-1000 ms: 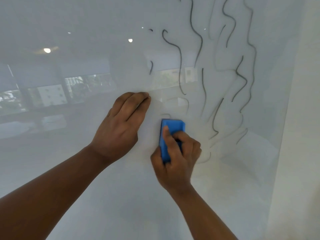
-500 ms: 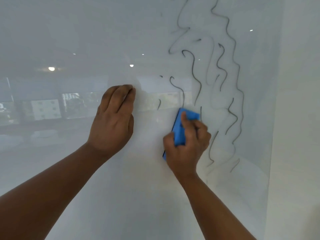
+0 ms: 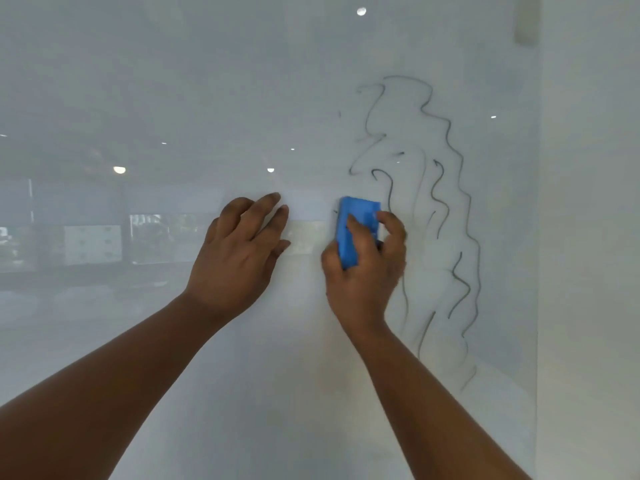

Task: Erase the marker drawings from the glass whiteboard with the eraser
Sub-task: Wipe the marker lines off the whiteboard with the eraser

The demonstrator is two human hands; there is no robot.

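A glass whiteboard (image 3: 173, 81) fills the view and carries wavy dark marker lines (image 3: 450, 202) on its right part. My right hand (image 3: 367, 271) grips a blue eraser (image 3: 353, 230) and presses it flat to the glass at the left edge of the lines. My left hand (image 3: 242, 251) rests against the board to the left of the eraser, fingers spread, holding nothing. The glass around and below both hands is wiped clean.
The board's right edge (image 3: 536, 237) meets a plain white wall (image 3: 588, 237). The glass reflects ceiling lights (image 3: 119, 170) and windows (image 3: 93, 244) on its left side.
My right hand has carried the eraser up the board along the left lines, wiping away the short strokes there. The view has tilted upward, and my left hand has stayed flat on the glass.
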